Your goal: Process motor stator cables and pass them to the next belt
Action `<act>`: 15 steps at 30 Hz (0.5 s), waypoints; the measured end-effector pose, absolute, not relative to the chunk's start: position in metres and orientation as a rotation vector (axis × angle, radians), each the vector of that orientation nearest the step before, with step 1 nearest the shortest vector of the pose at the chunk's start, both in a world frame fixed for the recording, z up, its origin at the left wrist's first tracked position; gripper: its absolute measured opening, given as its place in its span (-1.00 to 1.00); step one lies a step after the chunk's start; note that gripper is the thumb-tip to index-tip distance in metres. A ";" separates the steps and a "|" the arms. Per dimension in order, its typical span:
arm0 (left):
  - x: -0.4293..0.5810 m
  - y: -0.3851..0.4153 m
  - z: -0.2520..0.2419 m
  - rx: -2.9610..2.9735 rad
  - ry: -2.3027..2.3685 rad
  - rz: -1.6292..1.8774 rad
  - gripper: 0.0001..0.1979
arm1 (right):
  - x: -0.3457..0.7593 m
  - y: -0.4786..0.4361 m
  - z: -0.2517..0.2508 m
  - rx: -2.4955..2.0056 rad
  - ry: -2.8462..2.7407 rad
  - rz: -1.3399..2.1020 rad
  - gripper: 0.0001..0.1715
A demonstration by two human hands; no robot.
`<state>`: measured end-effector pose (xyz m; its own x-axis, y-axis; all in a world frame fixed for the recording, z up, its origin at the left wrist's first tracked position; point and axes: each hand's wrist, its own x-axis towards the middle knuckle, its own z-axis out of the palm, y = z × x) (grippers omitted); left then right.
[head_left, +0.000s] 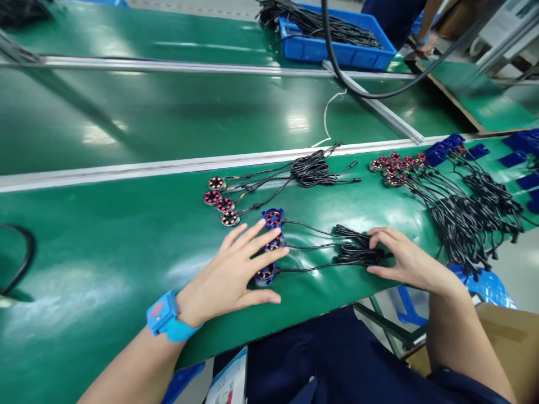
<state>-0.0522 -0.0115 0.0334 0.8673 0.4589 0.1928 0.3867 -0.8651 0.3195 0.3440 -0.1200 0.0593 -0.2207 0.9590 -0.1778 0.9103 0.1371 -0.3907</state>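
My left hand [246,266] lies spread over a column of three small round motors in blue housings, its fingers partly covering the middle one. The top blue-housed motor [273,217] and the bottom one [266,274] show beside the fingers. A black cable runs right from each motor to coiled cable bundles [356,247]. My right hand [396,255] curls its fingers and thumb around the right end of these bundles. Just above lie several bare motors [225,204] with copper or pink windings, wired to another black cable bundle [314,168].
More motors [396,168] and a large heap of coiled cables [467,216] lie to the right, near blue plastic parts [520,159]. A blue bin [311,50] of black cables stands at the back. A thick black cable [379,94] hangs in front. Another person's hand [427,45] shows at top right.
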 end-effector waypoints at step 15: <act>-0.077 0.018 0.022 2.434 1.305 1.192 -0.46 | 0.182 -0.027 0.043 -1.382 -2.599 0.523 0.37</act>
<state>-0.0766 0.0179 0.0222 0.3125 0.7517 0.5807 0.6462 -0.6163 0.4500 0.1823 -0.0274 0.0427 -0.5635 0.8256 -0.0296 0.7727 0.5141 -0.3722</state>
